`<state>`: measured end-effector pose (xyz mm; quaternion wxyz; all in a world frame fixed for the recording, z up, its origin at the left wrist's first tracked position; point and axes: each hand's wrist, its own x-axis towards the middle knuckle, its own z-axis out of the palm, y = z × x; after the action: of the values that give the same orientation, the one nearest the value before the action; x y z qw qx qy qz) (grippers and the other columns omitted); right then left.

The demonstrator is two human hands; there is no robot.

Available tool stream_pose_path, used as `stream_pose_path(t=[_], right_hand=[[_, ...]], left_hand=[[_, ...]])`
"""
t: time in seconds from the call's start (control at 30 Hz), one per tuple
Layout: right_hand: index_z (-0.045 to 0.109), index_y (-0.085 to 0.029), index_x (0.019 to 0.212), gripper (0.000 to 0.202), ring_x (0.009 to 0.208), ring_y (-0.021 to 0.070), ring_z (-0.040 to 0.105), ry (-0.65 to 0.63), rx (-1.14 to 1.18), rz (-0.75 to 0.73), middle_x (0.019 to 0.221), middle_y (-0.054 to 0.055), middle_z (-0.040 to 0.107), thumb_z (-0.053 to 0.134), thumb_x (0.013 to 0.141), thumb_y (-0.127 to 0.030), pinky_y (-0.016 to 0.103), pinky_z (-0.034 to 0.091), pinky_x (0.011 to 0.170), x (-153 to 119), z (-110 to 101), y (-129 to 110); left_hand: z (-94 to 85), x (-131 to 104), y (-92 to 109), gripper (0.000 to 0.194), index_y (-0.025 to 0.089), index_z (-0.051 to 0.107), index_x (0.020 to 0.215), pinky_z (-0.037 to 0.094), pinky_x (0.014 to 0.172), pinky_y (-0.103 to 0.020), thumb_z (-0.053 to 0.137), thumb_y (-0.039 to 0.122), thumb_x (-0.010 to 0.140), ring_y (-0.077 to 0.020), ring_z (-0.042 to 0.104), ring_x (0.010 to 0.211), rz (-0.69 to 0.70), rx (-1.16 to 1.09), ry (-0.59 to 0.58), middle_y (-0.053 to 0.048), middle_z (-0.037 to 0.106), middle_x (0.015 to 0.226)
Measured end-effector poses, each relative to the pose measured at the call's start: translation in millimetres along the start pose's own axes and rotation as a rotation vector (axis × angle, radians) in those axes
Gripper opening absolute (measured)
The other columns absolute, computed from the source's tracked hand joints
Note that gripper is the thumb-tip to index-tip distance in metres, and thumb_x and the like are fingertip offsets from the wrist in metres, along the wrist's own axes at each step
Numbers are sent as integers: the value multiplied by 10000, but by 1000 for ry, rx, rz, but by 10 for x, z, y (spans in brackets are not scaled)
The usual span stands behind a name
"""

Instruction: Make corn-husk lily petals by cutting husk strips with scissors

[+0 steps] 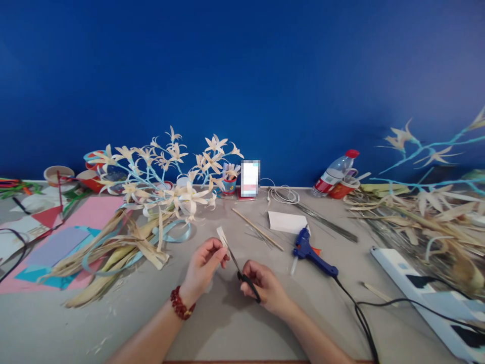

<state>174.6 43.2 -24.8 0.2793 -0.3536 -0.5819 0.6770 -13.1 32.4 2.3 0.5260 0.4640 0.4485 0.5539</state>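
Between the fingertips of my left hand (206,260) is a small pale strip (221,234), its free end pointing up and away from me. My right hand (265,288) is closed on the black handles of a pair of scissors (248,284). The scissor blades point up and left, and their tips reach the strip beside my left fingers. Whether the blades touch the strip or are parted is too small to tell. A red bead bracelet (182,303) circles my left wrist.
Dried husks (113,253) and husk flowers (178,194) stand left; more husks (420,217) lie right. A blue glue gun (312,257), its cord and a white power strip (413,298) are right of my hands. A stick (257,229), white card (287,222) and bottle (335,172) lie beyond.
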Motion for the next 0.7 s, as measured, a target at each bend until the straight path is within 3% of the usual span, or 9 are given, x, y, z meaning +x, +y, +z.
stream_pose_path(t=[0.7], right_hand=[[421, -189, 706, 556, 486, 61, 347, -34, 27, 26, 569, -63, 456, 724, 608, -645, 192, 245, 457, -12, -43, 4]], left_hand=[[6, 0, 17, 176, 156, 559, 740, 408, 586, -224, 603, 296, 838, -91, 516, 573, -48, -17, -83, 2, 596, 683]])
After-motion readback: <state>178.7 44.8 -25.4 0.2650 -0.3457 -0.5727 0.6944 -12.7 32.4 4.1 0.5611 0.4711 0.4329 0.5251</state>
